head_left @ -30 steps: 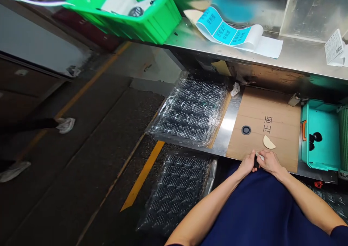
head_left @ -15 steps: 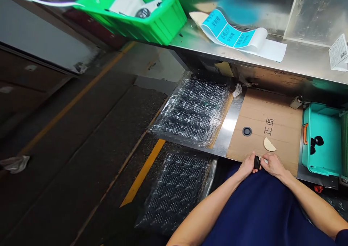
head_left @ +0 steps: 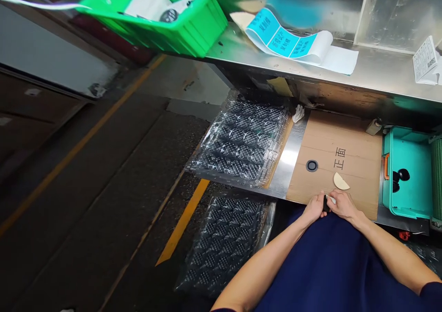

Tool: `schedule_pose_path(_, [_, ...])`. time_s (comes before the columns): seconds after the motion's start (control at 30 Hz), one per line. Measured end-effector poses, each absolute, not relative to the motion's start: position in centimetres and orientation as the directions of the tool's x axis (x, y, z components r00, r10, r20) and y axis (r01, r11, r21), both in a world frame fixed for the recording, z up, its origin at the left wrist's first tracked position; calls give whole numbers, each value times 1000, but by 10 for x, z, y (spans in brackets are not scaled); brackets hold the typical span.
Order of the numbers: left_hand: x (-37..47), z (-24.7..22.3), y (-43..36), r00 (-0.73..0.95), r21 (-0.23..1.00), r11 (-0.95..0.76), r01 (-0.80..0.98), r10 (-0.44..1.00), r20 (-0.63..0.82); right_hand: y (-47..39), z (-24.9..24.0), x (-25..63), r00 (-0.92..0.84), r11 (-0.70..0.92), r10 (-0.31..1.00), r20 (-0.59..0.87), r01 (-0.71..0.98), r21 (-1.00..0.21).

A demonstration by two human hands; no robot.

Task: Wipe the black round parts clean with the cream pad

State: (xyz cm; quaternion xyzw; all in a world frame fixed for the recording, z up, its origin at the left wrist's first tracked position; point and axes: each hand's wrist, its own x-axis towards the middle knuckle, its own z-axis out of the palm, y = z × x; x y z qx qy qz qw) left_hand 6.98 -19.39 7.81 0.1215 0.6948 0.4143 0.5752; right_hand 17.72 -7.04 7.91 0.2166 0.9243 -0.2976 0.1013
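My left hand (head_left: pixel 315 208) is closed round a small black part (head_left: pixel 325 203) at the front edge of the cardboard sheet (head_left: pixel 317 137). My right hand (head_left: pixel 343 205) is closed on a small white piece (head_left: pixel 332 199) and presses it against the black part; the fingers hide most of both, so I cannot tell the white piece's kind. Just beyond my right hand lies a cream half-round pad (head_left: pixel 341 181) on the cardboard. A flat dark ring-shaped part (head_left: pixel 311 165) lies farther to the left.
A teal bin (head_left: pixel 414 201) with several black parts stands at the right. Clear trays of black parts (head_left: pixel 241 139) sit at the left, more trays (head_left: pixel 221 243) lower down. On the shelf are a green crate (head_left: pixel 172 36) and a blue-and-white label strip (head_left: pixel 283 40).
My right hand has shifted slightly inward over the black part, which now shows less between the fingers. The whole view has moved a little; the things on the cardboard have stayed in place.
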Motion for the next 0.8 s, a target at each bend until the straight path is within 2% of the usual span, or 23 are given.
schedule_pose_path(0.13, [69, 78, -194, -310, 717, 629, -299, 647, -697, -69, 81, 177, -900, 766, 326, -288, 430, -477])
schedule_pose_path(0.47, [71, 77, -192, -271, 736, 633, -239, 684, -677, -59, 90, 174, -917, 817, 226, -327, 362, -448])
schedule_pose_path(0.8, [72, 80, -191, -269, 725, 645, -242, 673, -689, -55, 88, 177, -925, 769, 236, -297, 364, -525])
